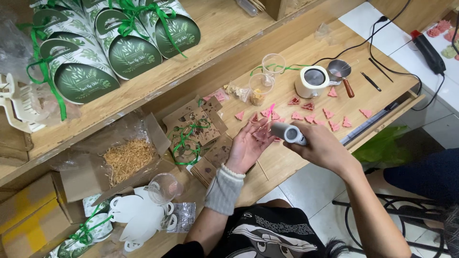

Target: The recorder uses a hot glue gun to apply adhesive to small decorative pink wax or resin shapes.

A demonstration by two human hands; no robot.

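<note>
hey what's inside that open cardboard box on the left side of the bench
The open cardboard box holds a heap of tan shredded filler, lying on a clear plastic liner. Whatever lies beneath the heap is covered.

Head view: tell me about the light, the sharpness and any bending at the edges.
Head view: soft, even light with faint shadows; the left hand and the right hand, holding a grey tool, look sharp; the shelf edge bows slightly as under a wide lens; the white counter at far right looks washed out.

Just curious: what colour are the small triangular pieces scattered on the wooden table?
Pink small triangular pieces, clearest in the head view.
</note>
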